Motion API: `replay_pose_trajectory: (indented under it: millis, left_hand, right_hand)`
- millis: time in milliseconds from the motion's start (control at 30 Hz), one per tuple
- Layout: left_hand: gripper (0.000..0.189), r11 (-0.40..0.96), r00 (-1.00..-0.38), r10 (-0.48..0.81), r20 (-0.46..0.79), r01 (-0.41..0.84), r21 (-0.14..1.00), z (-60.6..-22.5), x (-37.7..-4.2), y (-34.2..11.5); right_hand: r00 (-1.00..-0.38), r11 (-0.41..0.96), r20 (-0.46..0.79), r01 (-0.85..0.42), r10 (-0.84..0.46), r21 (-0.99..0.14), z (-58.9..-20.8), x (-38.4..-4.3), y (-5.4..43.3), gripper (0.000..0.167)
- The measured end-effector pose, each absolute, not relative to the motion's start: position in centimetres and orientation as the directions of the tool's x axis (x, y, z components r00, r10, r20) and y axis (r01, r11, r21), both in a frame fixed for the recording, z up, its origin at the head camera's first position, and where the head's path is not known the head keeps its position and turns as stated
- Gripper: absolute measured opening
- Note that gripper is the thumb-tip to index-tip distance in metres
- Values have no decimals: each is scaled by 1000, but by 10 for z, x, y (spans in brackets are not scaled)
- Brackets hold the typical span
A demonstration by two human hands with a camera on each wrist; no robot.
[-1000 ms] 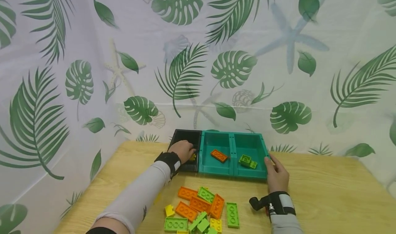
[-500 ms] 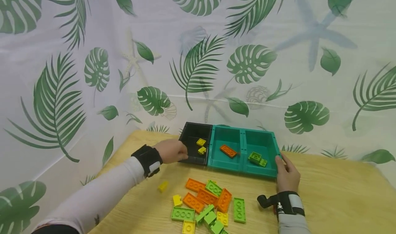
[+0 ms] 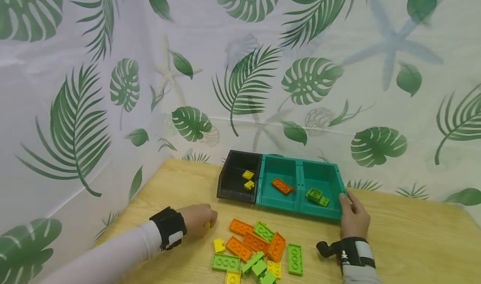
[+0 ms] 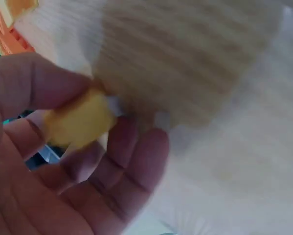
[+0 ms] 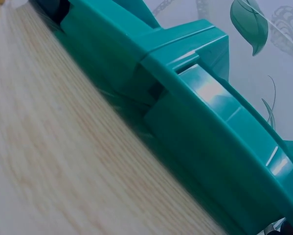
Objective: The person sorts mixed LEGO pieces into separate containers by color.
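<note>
My left hand [image 3: 197, 220] is low over the table, left of the brick pile, and pinches a small yellow toy brick [image 4: 80, 120] between thumb and fingers. My right hand [image 3: 355, 217] grips the right end of the joined bins, thumb at the rim and fingers along the outer side. A black bin [image 3: 236, 194] with two yellow bricks [image 3: 248, 180] stands at the left. Beside it, one teal bin [image 3: 279, 201] has an orange brick [image 3: 282, 186] in it. The right teal bin [image 3: 319, 211] contains green bricks [image 3: 316, 196]. The right wrist view shows the teal front wall [image 5: 195, 152].
In front of the bins lies a loose pile of orange bricks [image 3: 239, 249], green bricks [image 3: 226, 262] and yellow bricks [image 3: 219, 245] on the wooden table [image 3: 409, 234]. A leaf-patterned cloth [image 3: 319, 121] hangs right behind the bins.
My left hand has left the black bin, come down toward me and picked up the yellow brick from the table's left. Two yellow bricks now show in the bin. The right hand stays put.
</note>
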State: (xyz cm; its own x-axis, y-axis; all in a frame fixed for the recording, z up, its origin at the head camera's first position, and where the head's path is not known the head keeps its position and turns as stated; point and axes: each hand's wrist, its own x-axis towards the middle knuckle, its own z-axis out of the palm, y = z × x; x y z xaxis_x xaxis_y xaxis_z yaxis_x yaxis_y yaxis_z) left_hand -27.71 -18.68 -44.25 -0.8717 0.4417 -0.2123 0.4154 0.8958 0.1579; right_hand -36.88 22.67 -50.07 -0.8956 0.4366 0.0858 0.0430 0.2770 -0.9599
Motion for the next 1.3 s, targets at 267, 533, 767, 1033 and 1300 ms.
replay_pose_trajectory:
  millis: [267, 533, 767, 1033, 1300]
  left_hand:
    - [22, 879, -886, 462, -24, 455, 140, -422, -295, -154]
    - [61, 937, -925, 315, 214, 338, 83, -435, -363, -120]
    - [31, 955, -934, 274, 231, 292, 48, -475, -396, -117]
    - [25, 964, -953, 164, 254, 210, 164, -486, -383, -122]
    - [30, 773, -976, -166, 138, -42, 633, -460, -386, -140]
  right_hand:
    - [-902, 259, 73, 44, 425, -965, -503, -360, 228, 58]
    - [-893, 269, 56, 74, 446, -960, -503, -350, 233, 59]
    - [-902, 262, 63, 57, 427, -963, -510, -346, 223, 59]
    - [-919, 306, 72, 54, 388, -951, -517, -341, 213, 58]
    - [-909, 310, 54, 85, 413, -947, -517, -339, 242, 62]
